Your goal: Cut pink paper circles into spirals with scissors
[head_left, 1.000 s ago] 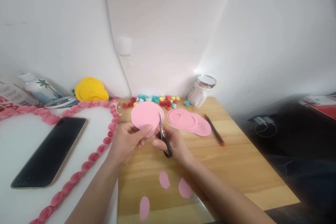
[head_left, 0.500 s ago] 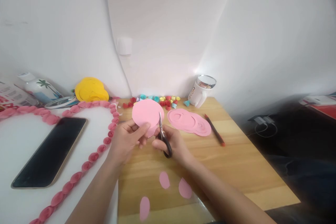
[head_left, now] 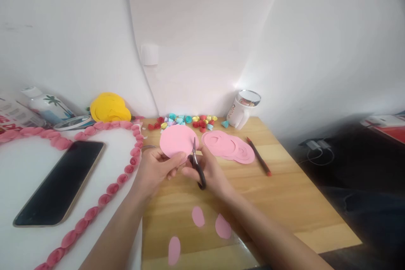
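My left hand point(head_left: 156, 166) pinches the lower edge of a round pink paper point(head_left: 177, 140) between thumb and fingers. Black-handled scissors point(head_left: 200, 173) are in my right hand point(head_left: 210, 168), their blades pointing away from me over the paper's right side. Part of the paper shows to the right of the blades. Just right of my hands, a pile of pink paper circles point(head_left: 218, 143) with curved lines on them lies on the wooden table point(head_left: 278, 202). Three small pink paper pieces, one of them an oval point(head_left: 174, 251), lie nearer to me.
A dark pen point(head_left: 259, 157) lies right of the pile. A white mug point(head_left: 242, 109) and small coloured paper rolls point(head_left: 202, 124) stand along the wall. At left, a phone point(head_left: 60, 183) rests on a white board point(head_left: 110, 160) edged with pink rolls. Yellow paper point(head_left: 110, 107) is behind.
The round pink paper has shifted slightly down and towards me, showing more coloured rolls behind it. My right hand and the scissors have moved a little.
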{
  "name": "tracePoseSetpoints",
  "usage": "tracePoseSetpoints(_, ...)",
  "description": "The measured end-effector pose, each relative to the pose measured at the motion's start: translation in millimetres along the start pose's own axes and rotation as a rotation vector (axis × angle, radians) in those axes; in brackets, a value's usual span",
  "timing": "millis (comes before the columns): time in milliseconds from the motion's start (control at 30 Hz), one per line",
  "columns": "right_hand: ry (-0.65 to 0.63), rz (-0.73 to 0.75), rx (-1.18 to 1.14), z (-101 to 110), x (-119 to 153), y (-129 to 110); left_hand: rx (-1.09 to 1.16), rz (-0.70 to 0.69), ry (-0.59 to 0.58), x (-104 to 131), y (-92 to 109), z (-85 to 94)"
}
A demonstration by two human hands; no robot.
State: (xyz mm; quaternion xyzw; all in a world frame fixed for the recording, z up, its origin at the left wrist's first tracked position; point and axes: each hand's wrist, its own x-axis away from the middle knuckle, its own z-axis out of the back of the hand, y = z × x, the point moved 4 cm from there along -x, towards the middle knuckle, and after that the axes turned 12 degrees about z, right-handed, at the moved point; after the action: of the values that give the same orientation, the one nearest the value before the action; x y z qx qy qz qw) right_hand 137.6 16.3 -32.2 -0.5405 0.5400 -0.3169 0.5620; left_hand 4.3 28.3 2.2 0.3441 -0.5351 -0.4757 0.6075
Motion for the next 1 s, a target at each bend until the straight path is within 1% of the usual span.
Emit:
tracePoseSetpoints(367, -0.014, 0.012, -0.001, -1.3, -3.0, -1.8, 0.030, -0.006, -0.030, -3.2, -5.9, 0.8)
tracePoseSetpoints(633, -0.005, -0.007, 0.021, -2.2, -3.6, -8.3, 0.094, -0.023, -0.046, -4.1, -4.2, 0.4)
tracePoseSetpoints(867, -0.001, -0.034, -0.012, -1.0, -1.9, -4.4, 0.081, -0.078, -0.044, -4.6, -6.8, 3.8)
tracePoseSetpoints(1000, -0.004, -0.046, -0.013, -0.9, -1.4, -2.1, 0.130, -0.077, -0.060, -5.5, -6.8, 3.6)
